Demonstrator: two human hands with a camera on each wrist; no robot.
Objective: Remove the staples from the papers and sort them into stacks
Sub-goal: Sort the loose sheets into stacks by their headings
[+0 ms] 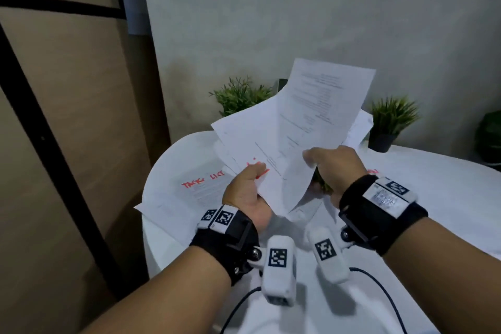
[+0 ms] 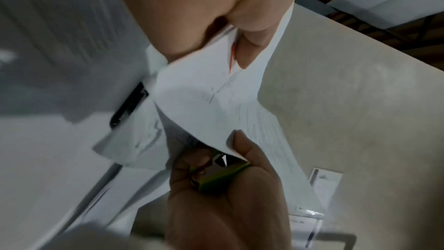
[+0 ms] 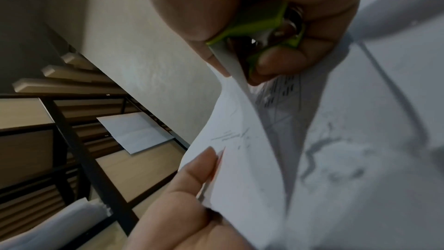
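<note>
Both hands hold a fanned bundle of white printed papers above the white table. My left hand pinches the lower left corner of the bundle, thumb on top near red writing. My right hand pinches one top sheet with thumb and forefinger and also grips a green staple remover in its curled fingers. The staple remover shows under the sheet's edge in the left wrist view. A sheet headed in red letters lies flat on the table at the left.
Two small potted plants stand at the table's back by the grey wall. More papers lie behind the held bundle. A wooden panel with a black frame rises at the left. A cable trails over the near tabletop.
</note>
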